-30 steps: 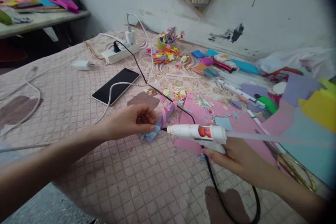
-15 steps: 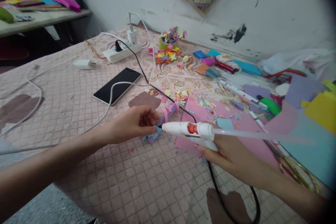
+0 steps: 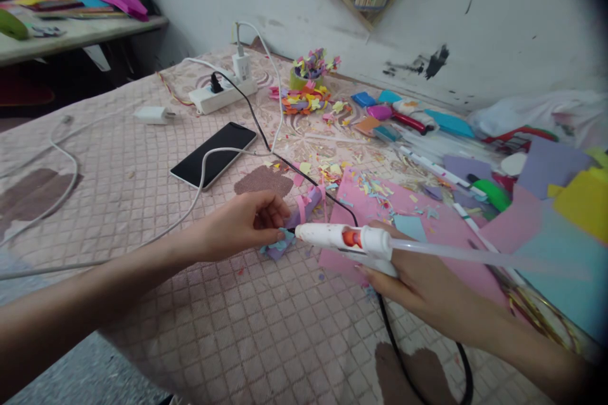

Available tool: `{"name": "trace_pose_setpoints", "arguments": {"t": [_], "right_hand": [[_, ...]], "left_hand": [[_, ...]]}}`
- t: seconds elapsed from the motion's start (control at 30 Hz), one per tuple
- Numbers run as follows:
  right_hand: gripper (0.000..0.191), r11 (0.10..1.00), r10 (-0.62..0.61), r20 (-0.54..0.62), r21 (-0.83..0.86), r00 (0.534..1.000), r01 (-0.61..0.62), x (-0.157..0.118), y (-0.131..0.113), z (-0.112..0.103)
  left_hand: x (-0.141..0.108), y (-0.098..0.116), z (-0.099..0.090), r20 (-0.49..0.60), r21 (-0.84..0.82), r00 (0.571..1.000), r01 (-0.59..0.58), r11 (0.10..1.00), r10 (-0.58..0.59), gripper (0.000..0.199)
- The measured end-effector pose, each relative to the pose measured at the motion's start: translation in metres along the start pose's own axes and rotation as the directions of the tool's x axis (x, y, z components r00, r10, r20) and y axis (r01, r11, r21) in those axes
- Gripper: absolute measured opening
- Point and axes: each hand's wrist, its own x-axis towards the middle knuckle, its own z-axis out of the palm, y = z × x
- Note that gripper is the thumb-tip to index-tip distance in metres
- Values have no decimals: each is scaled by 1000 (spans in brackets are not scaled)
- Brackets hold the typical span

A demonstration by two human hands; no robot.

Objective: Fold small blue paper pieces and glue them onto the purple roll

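My right hand is wrapped round a white glue gun, and a long clear glue stick pokes out of its back end. The gun's dark nozzle points left and meets a small light-blue paper piece on a purple paper roll. With curled fingers, my left hand pinches the roll near the nozzle; its fingertips partly hide the spot. Pink strips circle the roll's far part. A black cord hangs below the gun.
A phone lies under a white cable, near a power strip and a white charger. Paper scraps cover a pink sheet. Decorated rolls stand and lie at the back. Coloured sheets spread right.
The whole view has shifted slightly. Both hands keep nearly the same place, with the glue gun's nozzle still at the light-blue paper piece.
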Motion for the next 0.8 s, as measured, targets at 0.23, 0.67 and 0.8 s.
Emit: {"name": "trace_pose_setpoints", "arguments": {"t": [0.23,0.67,0.8], "right_hand": [[10,1000,4,27,-3,1000,-4,-1,3,2],[9,999,16,-46,36,999,-14,-9,1,2],[10,999,36,-21,32,999,-36,-14,-3,0]], "left_hand": [[0,-1,0,6,11,1000,8,1000,-8,21],[2,-1,0,-9,18,1000,-12,1000,12,18],[4,-1,0,-7,18,1000,-12,1000,12,18]]}}
